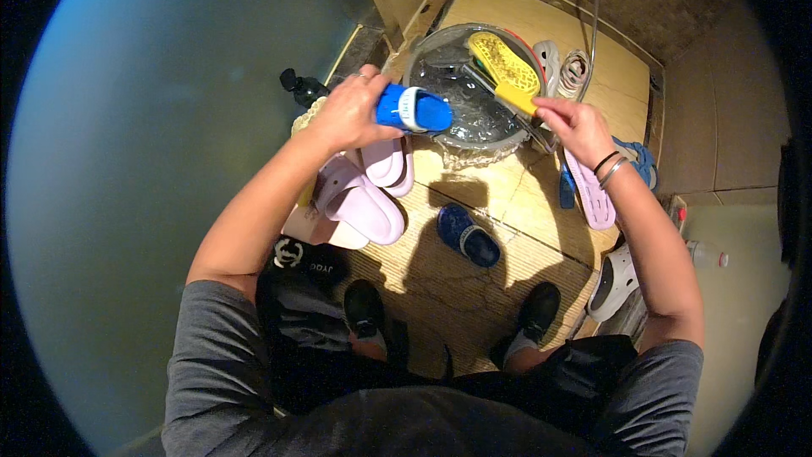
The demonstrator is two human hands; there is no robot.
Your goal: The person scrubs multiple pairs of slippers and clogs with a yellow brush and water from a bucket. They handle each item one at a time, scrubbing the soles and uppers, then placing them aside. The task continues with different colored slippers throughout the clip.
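My left hand grips a small blue clog with a white strap by its toe end, at the near left rim of a round basin brimming with water. Pinched in my right hand is the yellow handle of a brush, its far part over the water. A yellow shoe sole shows in the basin's right side. Water spills over the near rim. On the wet floor closer to me lies a matching dark-blue clog with a pale strap.
Lilac slippers lie at the left beside a dark bottle. Right of the basin are pale shoes, a metal shower hose, a lilac sandal and blue sandals. A white clog and a clear bottle stand further right.
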